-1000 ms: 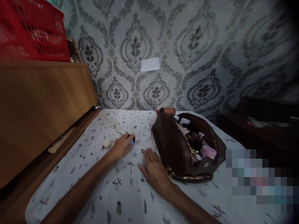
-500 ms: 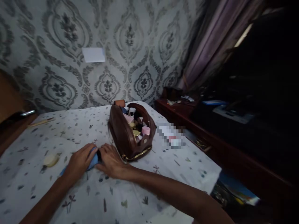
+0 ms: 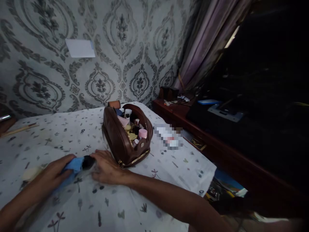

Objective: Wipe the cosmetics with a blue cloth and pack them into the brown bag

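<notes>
Blue item with black end, between both hands, lower left of frame

Blue item sits lower left, above or on the white printed sheet — contact not clear. Left hand has it, thumb one side, fingers the other, narrow grip. Black end sticks out toward the right hand. Right hand: fingers bent, tips right by the black end; touching or just short, can't tell, so grip there unknown.

Handling, best guess: light, one-hand stuff. Blue part looks soft, creased, likely gives when squeezed; cloth or soft pack, too blurred to say. Black end looks rounder and stiffer, maybe smooth enough to slip. Best hold — blue body near the middle, thumb against fingers, light pinch; steady the black end with fingertips. Doesn't look fragile, though hard squeezing could crumple it.

Around: pale round item at left edge area, blurred, beside left hand. Open brown bag mid-frame, packed with small containers, just beyond right hand.
</notes>
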`<action>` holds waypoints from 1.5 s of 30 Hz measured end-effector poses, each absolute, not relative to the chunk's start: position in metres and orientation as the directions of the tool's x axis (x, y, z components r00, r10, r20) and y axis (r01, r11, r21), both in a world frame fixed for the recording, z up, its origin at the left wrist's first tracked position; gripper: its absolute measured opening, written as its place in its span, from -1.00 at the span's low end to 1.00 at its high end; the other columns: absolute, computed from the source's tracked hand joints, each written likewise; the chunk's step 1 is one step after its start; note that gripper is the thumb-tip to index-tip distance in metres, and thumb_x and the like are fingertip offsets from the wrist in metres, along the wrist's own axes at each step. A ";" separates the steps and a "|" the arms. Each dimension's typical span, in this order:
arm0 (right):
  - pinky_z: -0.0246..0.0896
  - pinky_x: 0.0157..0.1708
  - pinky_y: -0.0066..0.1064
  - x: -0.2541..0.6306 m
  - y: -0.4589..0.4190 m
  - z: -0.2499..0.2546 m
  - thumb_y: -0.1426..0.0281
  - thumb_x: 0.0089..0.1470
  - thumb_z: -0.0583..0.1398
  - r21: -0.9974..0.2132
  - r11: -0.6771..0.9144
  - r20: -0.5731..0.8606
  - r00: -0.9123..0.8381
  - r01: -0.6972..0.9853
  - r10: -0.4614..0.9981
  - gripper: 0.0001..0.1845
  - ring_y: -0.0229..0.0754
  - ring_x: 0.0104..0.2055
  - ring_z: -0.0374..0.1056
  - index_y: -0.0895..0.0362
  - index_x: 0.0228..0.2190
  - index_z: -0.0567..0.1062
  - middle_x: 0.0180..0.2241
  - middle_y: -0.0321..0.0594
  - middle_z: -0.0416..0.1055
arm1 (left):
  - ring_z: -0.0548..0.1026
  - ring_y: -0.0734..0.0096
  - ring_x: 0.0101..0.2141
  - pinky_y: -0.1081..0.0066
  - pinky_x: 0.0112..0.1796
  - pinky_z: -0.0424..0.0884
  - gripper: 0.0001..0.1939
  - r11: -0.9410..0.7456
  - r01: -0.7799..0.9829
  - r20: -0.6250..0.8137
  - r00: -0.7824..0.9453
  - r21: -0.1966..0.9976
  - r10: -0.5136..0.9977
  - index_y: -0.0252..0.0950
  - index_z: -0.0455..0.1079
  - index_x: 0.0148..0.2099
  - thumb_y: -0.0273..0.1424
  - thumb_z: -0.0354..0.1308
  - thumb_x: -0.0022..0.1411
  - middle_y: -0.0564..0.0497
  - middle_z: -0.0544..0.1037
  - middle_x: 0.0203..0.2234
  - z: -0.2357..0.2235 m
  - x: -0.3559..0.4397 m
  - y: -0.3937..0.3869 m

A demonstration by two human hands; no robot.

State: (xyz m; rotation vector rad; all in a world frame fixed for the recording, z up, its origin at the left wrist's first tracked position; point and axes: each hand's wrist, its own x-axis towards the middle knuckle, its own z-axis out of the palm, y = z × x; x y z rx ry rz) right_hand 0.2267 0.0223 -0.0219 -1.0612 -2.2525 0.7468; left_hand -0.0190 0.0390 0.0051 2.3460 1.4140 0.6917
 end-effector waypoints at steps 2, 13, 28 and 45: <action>0.01 0.25 -0.06 0.226 0.024 -0.028 0.40 0.03 0.30 -0.707 0.529 0.259 -0.524 0.469 0.811 -0.37 0.08 0.27 0.19 0.11 0.14 0.31 0.11 -0.02 0.37 | 0.56 0.10 -0.28 0.32 -0.29 0.47 -0.58 -0.406 0.732 0.209 0.350 0.547 0.913 -0.21 0.46 -0.18 -0.01 0.03 0.16 -0.03 0.64 -0.32 0.011 -0.018 0.039; 0.22 0.11 -0.08 0.215 0.027 -0.035 0.36 0.00 0.36 -0.754 0.479 0.303 -0.409 0.449 0.861 -0.38 0.05 0.08 0.33 0.10 0.11 0.39 -0.02 -0.06 0.46 | 0.48 0.19 -0.21 0.33 -0.18 0.38 -0.56 -0.212 0.722 0.173 0.130 0.658 0.976 -0.22 0.29 0.07 -0.04 -0.04 0.32 0.02 0.52 -0.23 0.027 -0.006 0.029; 0.29 -0.06 -0.19 0.200 0.029 -0.041 0.39 -0.02 0.35 -0.780 0.498 0.366 -0.369 0.379 0.854 -0.63 -0.05 -0.11 0.42 0.07 -0.15 0.42 -0.18 -0.19 0.50 | 0.47 0.21 -0.09 0.24 -0.01 0.35 -0.59 -0.443 0.636 0.271 0.354 0.632 0.895 -0.25 0.43 0.04 -0.15 -0.13 0.44 -0.09 0.50 -0.15 -0.001 0.011 0.027; 0.43 -0.18 -0.26 0.202 0.023 -0.038 0.27 -0.04 0.36 -0.981 0.159 0.191 -0.368 -0.116 0.910 -0.52 -0.14 -0.17 0.49 0.06 -0.11 0.33 -0.11 -0.17 0.47 | 0.51 0.17 -0.06 0.29 -0.04 0.41 -0.61 -0.286 0.371 0.194 0.265 0.883 0.944 -0.24 0.40 0.03 -0.18 0.23 0.21 -0.07 0.56 -0.09 0.005 0.022 0.016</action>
